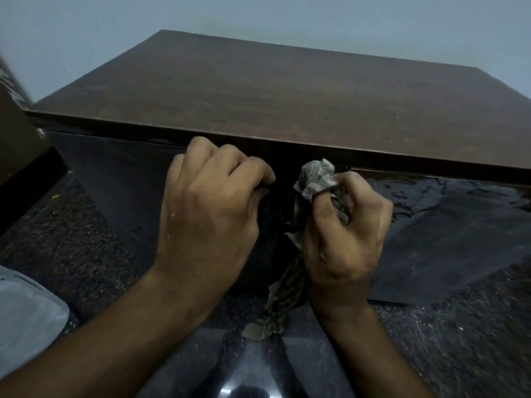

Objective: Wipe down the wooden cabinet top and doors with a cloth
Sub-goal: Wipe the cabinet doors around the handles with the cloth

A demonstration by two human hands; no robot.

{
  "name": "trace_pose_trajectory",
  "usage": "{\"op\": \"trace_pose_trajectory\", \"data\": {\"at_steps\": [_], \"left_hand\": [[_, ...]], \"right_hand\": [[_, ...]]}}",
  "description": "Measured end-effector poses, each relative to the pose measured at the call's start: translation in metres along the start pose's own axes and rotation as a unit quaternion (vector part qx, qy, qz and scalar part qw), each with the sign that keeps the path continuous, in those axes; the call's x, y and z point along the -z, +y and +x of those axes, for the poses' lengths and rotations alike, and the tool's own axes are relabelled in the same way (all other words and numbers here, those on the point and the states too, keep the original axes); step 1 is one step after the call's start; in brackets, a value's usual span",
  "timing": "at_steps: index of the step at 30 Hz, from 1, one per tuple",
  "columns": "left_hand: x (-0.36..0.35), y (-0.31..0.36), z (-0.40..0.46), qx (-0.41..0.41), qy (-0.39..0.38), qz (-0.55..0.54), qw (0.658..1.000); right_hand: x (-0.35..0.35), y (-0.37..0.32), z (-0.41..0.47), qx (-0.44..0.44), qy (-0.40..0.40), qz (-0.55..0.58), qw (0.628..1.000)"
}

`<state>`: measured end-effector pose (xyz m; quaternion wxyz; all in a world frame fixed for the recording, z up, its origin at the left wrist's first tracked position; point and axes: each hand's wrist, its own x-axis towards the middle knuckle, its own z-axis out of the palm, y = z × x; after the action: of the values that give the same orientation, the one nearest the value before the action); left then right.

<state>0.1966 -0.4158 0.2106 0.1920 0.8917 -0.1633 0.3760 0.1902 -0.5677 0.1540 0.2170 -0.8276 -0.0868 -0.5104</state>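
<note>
The wooden cabinet [287, 90] fills the upper half of the head view, its brown top dull and mottled with a thin lighter edge strip along the front; below that edge the dark glossy doors [448, 234] fall away toward the floor, the right-hand door showing wet, smeared streaks near its upper part. The right hand [342, 234] sits just under the front edge, near the middle of the cabinet front, its fingers curled tightly round a grey patterned cloth [316, 179]; one bunch of the cloth is wrapped over a fingertip and pokes up toward the underside of the top edge, while the rest trails down past the wrist and hangs loose toward the floor. The left hand [212, 202] is just beside it, to the left, knuckles up and fingers bent against the dark door front below the edge; whether it grips anything there is hidden in shadow and I cannot tell. A speckled dark floor [86, 254] lies below; a brown cardboard box [17, 133] stands at the far left; a pale blue-grey wall [258, 12] rises behind the cabinet.
</note>
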Motion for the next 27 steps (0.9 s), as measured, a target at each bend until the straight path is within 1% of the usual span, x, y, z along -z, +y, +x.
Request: {"op": "trace_pose_trajectory", "data": {"at_steps": [2, 6, 9, 11, 15, 18, 21, 24, 27], "left_hand": [[0.001, 0.000, 0.001, -0.002, -0.009, -0.003, 1.000], [0.002, 0.000, 0.005, -0.010, -0.016, 0.011, 1.000], [0.001, 0.002, 0.002, -0.015, -0.013, 0.025, 0.999], [-0.001, 0.003, 0.001, -0.021, -0.010, 0.026, 0.999], [-0.003, 0.001, 0.000, -0.019, -0.004, 0.019, 1.000], [-0.003, 0.004, 0.000, -0.006, -0.008, 0.007, 1.000], [-0.003, 0.005, 0.002, -0.003, -0.014, 0.007, 1.000], [-0.003, 0.003, 0.003, -0.002, -0.015, 0.002, 1.000], [-0.003, 0.002, 0.003, 0.000, -0.015, -0.010, 1.000]], "right_hand": [[-0.002, 0.002, -0.009, 0.001, -0.002, -0.014, 1.000], [-0.004, 0.006, -0.028, -0.025, -0.045, -0.014, 0.999], [-0.002, 0.000, -0.018, -0.038, -0.013, -0.009, 0.999], [-0.002, -0.002, -0.012, -0.036, -0.011, -0.004, 0.999], [-0.004, 0.002, -0.030, -0.049, -0.061, -0.006, 0.997], [0.000, -0.003, -0.020, -0.066, -0.041, 0.020, 0.997], [0.001, -0.006, -0.008, -0.048, -0.015, 0.010, 0.999], [-0.006, -0.001, -0.023, -0.042, -0.044, 0.001, 0.998], [-0.010, 0.001, -0.043, -0.062, -0.081, 0.014, 0.995]]}}
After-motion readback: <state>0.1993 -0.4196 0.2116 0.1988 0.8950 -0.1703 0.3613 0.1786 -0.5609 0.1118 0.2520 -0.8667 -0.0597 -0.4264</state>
